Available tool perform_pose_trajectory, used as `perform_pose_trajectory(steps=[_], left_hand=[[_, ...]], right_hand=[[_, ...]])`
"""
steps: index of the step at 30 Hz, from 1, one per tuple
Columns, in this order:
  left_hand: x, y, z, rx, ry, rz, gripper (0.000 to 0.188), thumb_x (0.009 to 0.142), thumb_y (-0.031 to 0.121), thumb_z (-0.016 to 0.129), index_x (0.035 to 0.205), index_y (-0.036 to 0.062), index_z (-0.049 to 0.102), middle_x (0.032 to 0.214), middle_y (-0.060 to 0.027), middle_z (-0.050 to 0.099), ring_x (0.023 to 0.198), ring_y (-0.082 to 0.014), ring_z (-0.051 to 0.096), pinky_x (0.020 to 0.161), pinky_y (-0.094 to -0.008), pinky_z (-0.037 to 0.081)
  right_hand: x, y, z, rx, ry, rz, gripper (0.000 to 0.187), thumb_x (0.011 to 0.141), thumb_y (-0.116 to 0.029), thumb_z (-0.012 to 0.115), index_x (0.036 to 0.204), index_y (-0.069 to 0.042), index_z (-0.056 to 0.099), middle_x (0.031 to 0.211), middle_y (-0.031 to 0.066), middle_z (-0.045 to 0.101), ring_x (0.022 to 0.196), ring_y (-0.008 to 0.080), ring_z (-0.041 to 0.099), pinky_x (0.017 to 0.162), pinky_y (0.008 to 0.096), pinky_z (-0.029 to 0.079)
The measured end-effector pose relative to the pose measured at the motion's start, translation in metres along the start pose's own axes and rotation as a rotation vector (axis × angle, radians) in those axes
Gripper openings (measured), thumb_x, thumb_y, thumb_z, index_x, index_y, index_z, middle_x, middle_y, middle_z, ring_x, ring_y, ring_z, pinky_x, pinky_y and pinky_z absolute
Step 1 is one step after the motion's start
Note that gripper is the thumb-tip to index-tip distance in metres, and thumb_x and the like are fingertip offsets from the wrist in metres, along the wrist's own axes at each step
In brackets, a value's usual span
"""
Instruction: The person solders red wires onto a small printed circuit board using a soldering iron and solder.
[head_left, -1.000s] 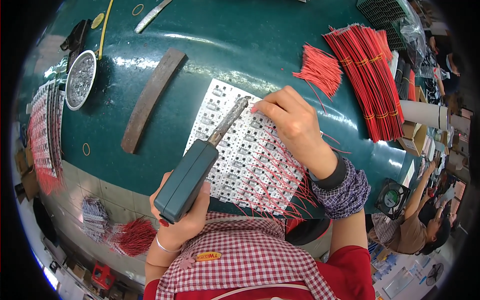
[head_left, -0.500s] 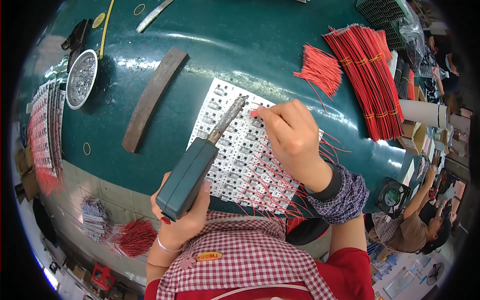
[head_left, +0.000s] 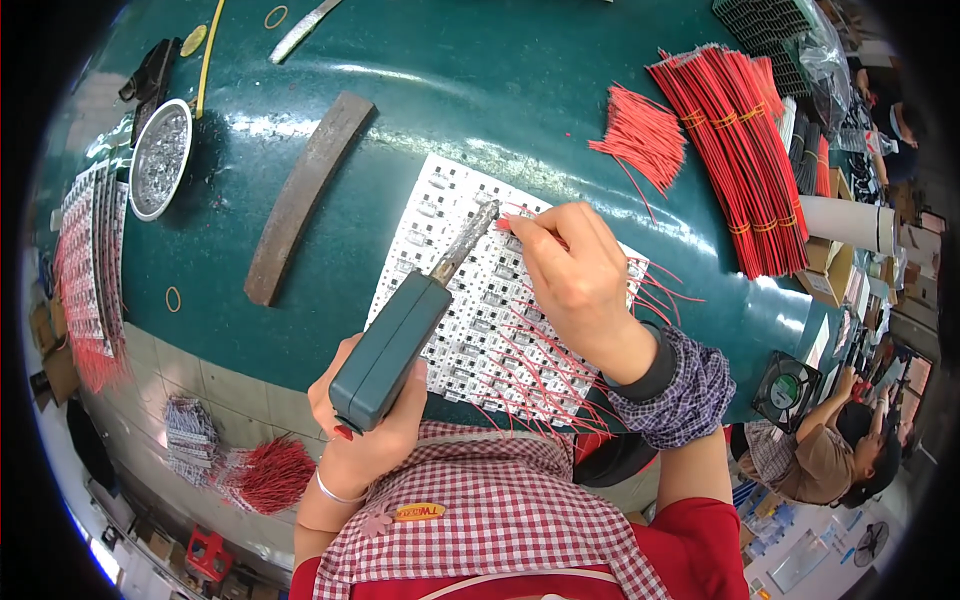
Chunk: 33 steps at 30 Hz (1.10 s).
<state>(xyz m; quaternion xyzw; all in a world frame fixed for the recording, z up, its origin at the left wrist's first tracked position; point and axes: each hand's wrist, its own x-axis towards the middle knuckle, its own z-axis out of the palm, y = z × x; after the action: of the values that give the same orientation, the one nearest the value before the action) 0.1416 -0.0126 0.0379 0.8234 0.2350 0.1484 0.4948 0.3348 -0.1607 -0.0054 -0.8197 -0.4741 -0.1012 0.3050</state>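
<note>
My left hand [head_left: 372, 455] is wrapped round a soldering iron [head_left: 390, 350] with a boxy dark green body. Its crusted metal tip points up and away over a white panel of small circuit boards [head_left: 420, 235]. Beside that tip, my right hand [head_left: 582, 285] pinches the end of a thin red wire [head_left: 520, 209] against or just above the panel; exact contact is too small to tell. Several red wires [head_left: 540, 372] stick out from the panel's near and right parts. Part of the panel is hidden beneath my right hand and the iron.
A curved brown bar [head_left: 310, 200] lies left of the panel, near a bowl of metallic bits [head_left: 162, 160]. Loose red wires [head_left: 640, 140] and bundled red-and-black wires [head_left: 735, 160] lie at right. Stacked panels [head_left: 92, 265] stand far left; a small fan [head_left: 783, 390] sits right.
The iron has shifted a little to the right, its tip now lower and nearer my right fingers. My right hand has moved slightly left with the wire.
</note>
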Motion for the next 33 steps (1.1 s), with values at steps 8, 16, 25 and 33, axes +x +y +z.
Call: perform_pose_trajectory(steps=[8,16,25,33], left_hand=[[0.0018,-0.0018,0.0006,0.044,-0.019,0.056,0.017,0.076,-0.008,0.075,0.093,-0.0064,0.071,0.09,-0.0141,0.07,0.068,-0.019,0.067,0.061,-0.0282,0.053],[0.004,-0.0009,-0.0002,0.049,-0.026,0.058,0.017,0.076,-0.008,0.075,0.091,-0.0055,0.07,0.087,-0.0124,0.068,0.065,-0.0192,0.066,0.059,-0.028,0.051],[0.0027,-0.0024,-0.0028,0.063,-0.021,0.081,0.016,0.076,-0.007,0.075,0.091,-0.0059,0.07,0.086,-0.0127,0.069,0.065,-0.02,0.066,0.06,-0.0281,0.051],[-0.0018,-0.0036,-0.003,0.032,0.025,0.078,0.02,0.074,-0.007,0.075,0.094,-0.0079,0.073,0.093,-0.018,0.072,0.07,-0.0241,0.069,0.062,-0.0304,0.055]], right_hand=[[0.001,0.0004,0.0009,0.024,-0.019,-0.001,0.023,0.075,0.007,0.077,0.096,0.0,0.072,0.079,0.0088,0.056,0.071,0.025,0.058,0.06,0.0375,0.047],[0.0003,0.0002,0.0019,0.004,-0.015,-0.014,0.023,0.075,0.007,0.077,0.096,0.001,0.072,0.079,0.0088,0.055,0.07,0.0248,0.058,0.059,0.0375,0.047],[-0.001,0.0003,0.0024,0.008,-0.057,-0.032,0.027,0.072,0.001,0.068,0.099,0.006,0.068,0.084,0.0108,0.051,0.077,0.026,0.055,0.065,0.0378,0.046],[-0.0007,-0.0014,-0.0003,0.006,-0.084,-0.016,0.027,0.071,0.001,0.068,0.098,0.005,0.067,0.089,0.0121,0.055,0.08,0.0275,0.058,0.066,0.0379,0.048]])
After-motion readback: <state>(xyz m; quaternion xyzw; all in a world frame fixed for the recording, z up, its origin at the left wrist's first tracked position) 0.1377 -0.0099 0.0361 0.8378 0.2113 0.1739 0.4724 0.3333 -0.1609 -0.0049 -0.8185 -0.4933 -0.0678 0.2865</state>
